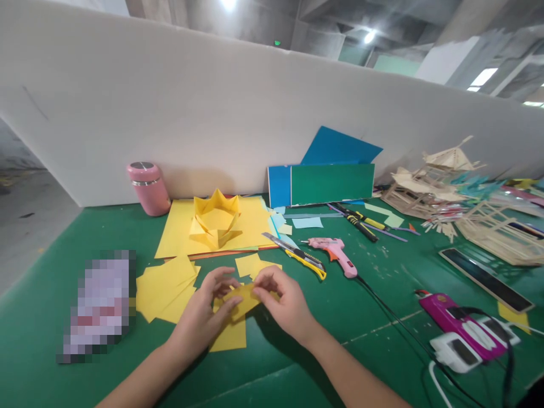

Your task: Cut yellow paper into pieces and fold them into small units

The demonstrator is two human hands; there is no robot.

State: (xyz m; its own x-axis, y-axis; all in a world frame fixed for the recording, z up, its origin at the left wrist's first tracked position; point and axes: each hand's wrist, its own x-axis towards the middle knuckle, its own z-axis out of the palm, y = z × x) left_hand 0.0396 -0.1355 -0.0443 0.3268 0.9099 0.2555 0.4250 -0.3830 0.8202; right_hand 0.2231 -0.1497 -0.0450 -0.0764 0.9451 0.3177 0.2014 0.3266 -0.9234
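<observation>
Leftward, blurred item (102, 303): mauve and grey with a red patch, pixelated, cannot tell what it is; lies on the green table (382, 340).
Pink flask (151, 192): standing close to the pale partition (212, 102).
Yellow squares (164, 286): fanned, overlapping, flat, between blurred item and left hand (206, 309).
Yellow sheet (174, 226): large, flat, orange and green edges showing beneath its near side.
Pointed paper ring (216, 232): folded, yellow, hollow in the middle, sits on the sheet.
Left hand: thumb on the near face of a yellow slip (245, 303), fingers bent and slightly spread behind; tips partly hidden.
Yellow slip: between the two hands, over loose yellow pieces (233, 340) on the table.
Right hand (284, 300): thumb and index finger pinching the slip's right end; other fingers curled inward.
Cutter (304, 255): yellow and black, blade exposed, pointing away and left.
Green panel (334, 186): upright near the partition, blue panel (279, 187) at its left.
Glue gun (334, 249): pink, lying flat, nozzle leftward, black cord trailing right.
Stick models (419, 192): pale, clustered; small parts among them unclear.
Power strip (446, 314): purple, white adapter (444, 351) beside it.
</observation>
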